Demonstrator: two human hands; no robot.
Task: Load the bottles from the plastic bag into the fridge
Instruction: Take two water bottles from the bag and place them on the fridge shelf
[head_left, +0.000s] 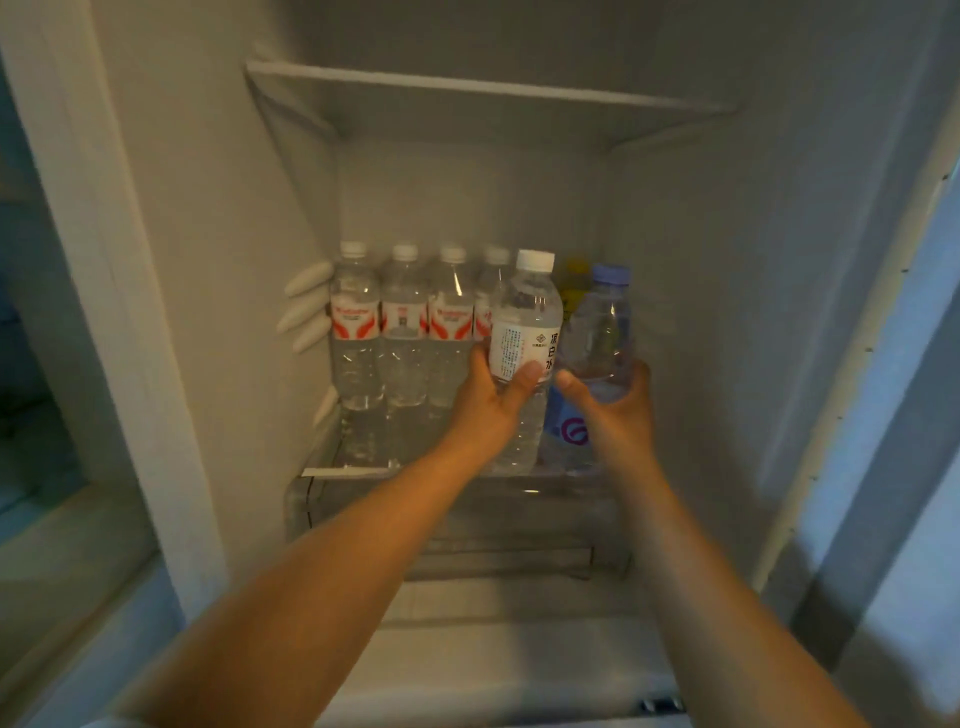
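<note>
Inside the open fridge, my left hand (491, 397) grips a clear water bottle with a white cap and white label (527, 332), standing on the glass shelf (332, 472). Beside it, my right hand (608, 402) holds a clear bottle with a pale purple cap and blue label (602, 332). Both bottles are upright and close together. Several water bottles with red-and-white labels (402, 322) stand in a row at the back left of the shelf. A yellow-capped bottle (574, 283) shows partly behind the two held ones. The plastic bag is out of view.
An upper shelf (483, 88) spans the fridge above. White ridges (306, 306) stick out of the left inner wall. A clear drawer (467, 525) sits below the glass shelf. The fridge's right wall (727, 312) leaves a gap beside the purple-capped bottle.
</note>
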